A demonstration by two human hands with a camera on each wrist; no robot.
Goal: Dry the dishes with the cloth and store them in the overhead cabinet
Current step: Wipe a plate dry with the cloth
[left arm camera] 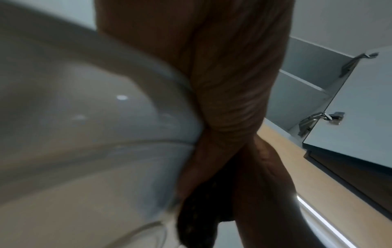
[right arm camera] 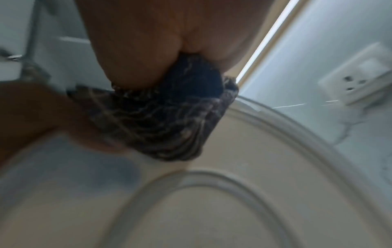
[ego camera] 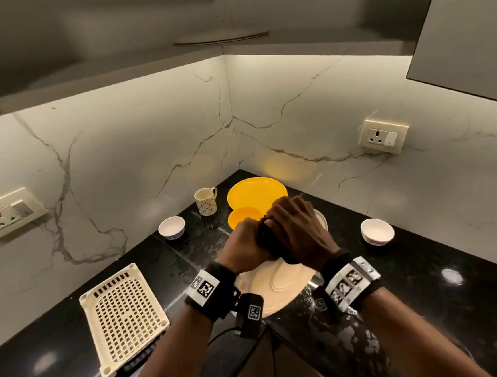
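A large cream plate (ego camera: 282,288) is held over the corner of the black counter (ego camera: 427,278). My left hand (ego camera: 245,245) grips its left rim with curled fingers. My right hand (ego camera: 298,229) holds a bunched dark patterned cloth (ego camera: 268,242) and presses it on the plate's face. The right wrist view shows that cloth (right arm camera: 161,120) squeezed in my right hand (right arm camera: 148,50) against the plate (right arm camera: 212,209). In the left wrist view my left hand (left arm camera: 222,83) lies along the plate (left arm camera: 84,117), with the cloth (left arm camera: 199,226) below it.
Behind the hands stand a yellow plate (ego camera: 256,192), a yellow bowl (ego camera: 243,215) and a patterned mug (ego camera: 206,202). White bowls sit left (ego camera: 171,227) and right (ego camera: 377,231). A cream dish rack (ego camera: 123,317) lies front left. The overhead cabinet door (ego camera: 461,37) hangs open; a plate (ego camera: 220,38) rests on its shelf.
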